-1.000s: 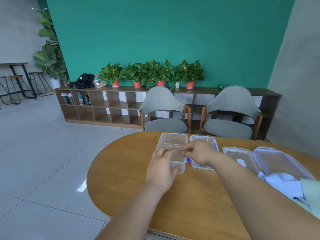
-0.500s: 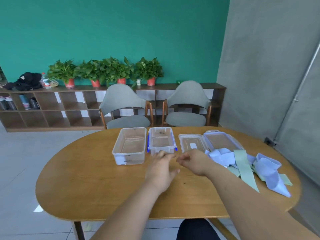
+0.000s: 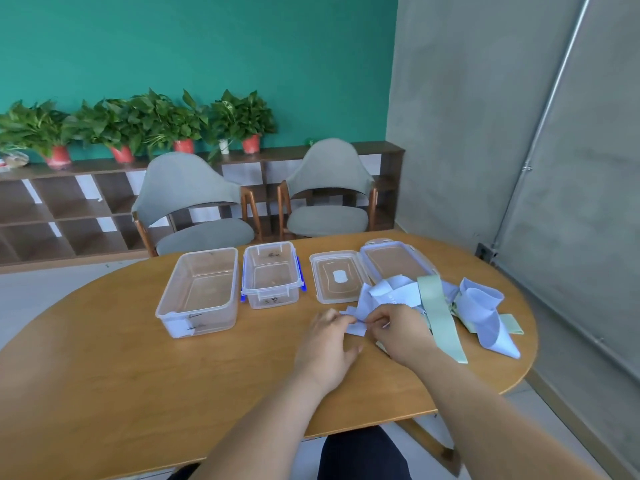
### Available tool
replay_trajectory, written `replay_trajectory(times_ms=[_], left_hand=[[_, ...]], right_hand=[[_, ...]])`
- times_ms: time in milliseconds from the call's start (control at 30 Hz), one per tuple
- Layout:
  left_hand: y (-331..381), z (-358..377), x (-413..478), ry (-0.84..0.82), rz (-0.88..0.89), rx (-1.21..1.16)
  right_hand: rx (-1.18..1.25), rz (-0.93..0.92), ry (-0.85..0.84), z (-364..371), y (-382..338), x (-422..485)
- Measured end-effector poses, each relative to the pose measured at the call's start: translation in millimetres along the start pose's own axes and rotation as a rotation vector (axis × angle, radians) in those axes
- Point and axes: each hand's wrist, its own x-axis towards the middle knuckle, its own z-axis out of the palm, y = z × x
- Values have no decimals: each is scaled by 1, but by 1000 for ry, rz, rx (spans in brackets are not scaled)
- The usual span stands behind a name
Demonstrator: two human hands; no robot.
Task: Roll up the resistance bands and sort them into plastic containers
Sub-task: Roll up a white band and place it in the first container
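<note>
At a wooden bench point(image 3: 138, 375) before a teal wall point(image 3: 207, 46), the left hand point(image 3: 325, 344) and right hand point(image 3: 403, 332) pinch the near end of a lilac band point(image 3: 356, 328), which trails back-right into the heap point(image 3: 481, 306) beside two open tubs point(image 3: 199, 322). Limp and light by the look, it likely rolls best from that flat end.

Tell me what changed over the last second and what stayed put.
Both hands left the large container, crossed rightwards over the table and reached the band pile. The left hand and right hand now pinch the end of a pale blue band; half a second ago they held nothing. The small container, the lids and the green band lie where they were; both containers still hold no bands.
</note>
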Motion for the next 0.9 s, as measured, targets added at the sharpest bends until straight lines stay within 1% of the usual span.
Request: replay_trajectory(times_ms=[100,200,367,533,600,700,767,900], left_hand=[[4,8,7,-5,24,-9],[7,14,13,-3,45,-10],[12,20,21,-7,53,-23],[18,22,26,5,38,-66],[19,24,30,6,11,-128],[21,25,36,4,-68,-236],[25,23,40,15,-131,-330],[35,14,47,34,-270,-547]], right_hand=[[6,48,141,-6,14,3],[-18,94,215,-10,25,7],[-68,115,237,-8,35,15],[-106,83,251,-6,36,20],[-154,58,264,-8,33,22],[-249,-8,352,-12,26,24],[-226,-52,403,-14,20,24],[-112,-136,403,-16,7,23]])
